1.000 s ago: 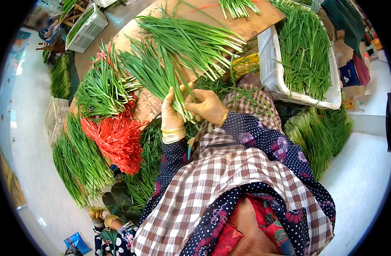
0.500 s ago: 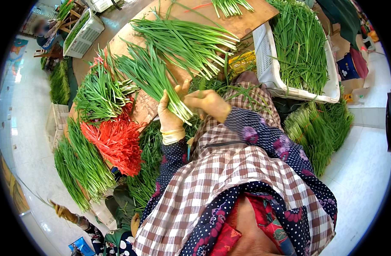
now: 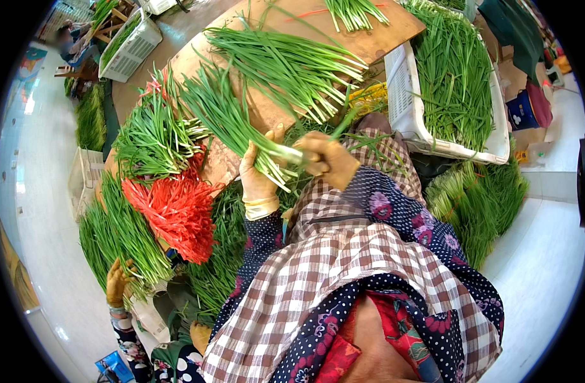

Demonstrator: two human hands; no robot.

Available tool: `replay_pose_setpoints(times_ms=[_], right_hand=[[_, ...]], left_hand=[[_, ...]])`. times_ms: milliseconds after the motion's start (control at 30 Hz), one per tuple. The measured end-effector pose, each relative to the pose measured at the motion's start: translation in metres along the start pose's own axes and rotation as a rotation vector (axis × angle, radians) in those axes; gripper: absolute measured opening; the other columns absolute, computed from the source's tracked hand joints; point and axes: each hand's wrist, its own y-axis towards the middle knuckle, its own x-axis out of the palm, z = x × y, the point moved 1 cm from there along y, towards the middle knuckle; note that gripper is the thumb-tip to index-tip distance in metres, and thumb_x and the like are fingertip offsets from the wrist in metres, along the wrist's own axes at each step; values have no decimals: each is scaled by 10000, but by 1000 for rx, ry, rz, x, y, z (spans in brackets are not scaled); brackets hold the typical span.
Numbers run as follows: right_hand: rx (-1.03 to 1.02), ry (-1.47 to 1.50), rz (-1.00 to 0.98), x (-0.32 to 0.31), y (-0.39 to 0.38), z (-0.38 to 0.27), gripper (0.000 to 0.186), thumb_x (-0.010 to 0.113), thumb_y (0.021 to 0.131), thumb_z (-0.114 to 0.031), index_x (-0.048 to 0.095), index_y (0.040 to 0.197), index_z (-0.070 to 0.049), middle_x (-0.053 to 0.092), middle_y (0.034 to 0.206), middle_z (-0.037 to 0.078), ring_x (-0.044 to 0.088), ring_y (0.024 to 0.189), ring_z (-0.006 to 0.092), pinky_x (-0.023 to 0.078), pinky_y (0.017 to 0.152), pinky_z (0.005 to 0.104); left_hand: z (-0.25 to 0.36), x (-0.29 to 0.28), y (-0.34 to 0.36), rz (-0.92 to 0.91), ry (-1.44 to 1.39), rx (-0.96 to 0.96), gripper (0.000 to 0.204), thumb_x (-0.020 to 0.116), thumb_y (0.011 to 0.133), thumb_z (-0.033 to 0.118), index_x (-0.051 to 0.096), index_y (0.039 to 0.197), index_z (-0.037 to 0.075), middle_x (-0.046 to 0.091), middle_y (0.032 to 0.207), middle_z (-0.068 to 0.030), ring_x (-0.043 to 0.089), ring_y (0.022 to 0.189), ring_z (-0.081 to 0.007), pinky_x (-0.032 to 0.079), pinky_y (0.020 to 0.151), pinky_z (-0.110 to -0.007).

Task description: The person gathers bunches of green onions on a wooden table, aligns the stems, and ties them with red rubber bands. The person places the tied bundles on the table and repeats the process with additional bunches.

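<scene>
Crates (image 3: 401,92) and heaped greens (image 3: 283,60) show a vegetable-sorting workroom.

The brown wooden surface (image 3: 389,32) carries a loose spread of garlic chives (image 3: 283,60), a smaller chive bunch (image 3: 355,13) at its far edge, a chive heap (image 3: 153,137) toward the left, and, beside that heap, red strips (image 3: 171,217).

a dark blue container (image 3: 521,111) sits far right, a blue packet (image 3: 118,365) lower left.

Gloved left hand (image 3: 259,177) holds one bunch of green stalks (image 3: 223,118); right hand (image 3: 334,161) is at its pale ends. Left: red strips (image 3: 174,214). Far right: white crate (image 3: 401,89).
</scene>
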Motion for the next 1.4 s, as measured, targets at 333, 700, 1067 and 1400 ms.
replay_pose_setpoints(times_ms=[333, 700, 1067, 1400], right_hand=[[-254, -132, 195, -43, -76, -19, 112, 586, 835, -152, 565, 834, -42, 537, 677, 36, 513, 537, 107, 425, 502, 233], [-540, -1301, 183, 8, -3, 1, 270, 633, 764, -279, 623, 930, -65, 638, 770, 119, 621, 690, 249, 486, 642, 329], [-905, -1820, 235, 10, 11, 7, 73, 564, 759, -160, 538, 754, -92, 587, 602, 100, 588, 510, 266, 447, 463, 382], [-465, -1996, 360, -67, -61, -30, 138, 578, 818, -198, 609, 889, -84, 652, 759, 94, 645, 652, 208, 509, 547, 329]], left_hand=[[2, -8, 16, -74, -65, 69, 294, 525, 879, 226, 606, 987, -35, 608, 1056, -186, 508, 1130, -285, 356, 976, -570], [-7, 5, 18, 6, 8, 71, 325, 559, 883, 199, 533, 1072, -64, 584, 1049, -227, 513, 1108, -342, 460, 932, -457], [-15, 0, 22, 116, 6, 60, 251, 567, 851, 35, 535, 1089, -38, 621, 1007, -145, 618, 932, -243, 471, 906, -468], [3, 19, 26, -58, -326, 6, 287, 558, 860, 72, 529, 1136, -1, 650, 994, -109, 620, 957, -229, 346, 1013, -537]])
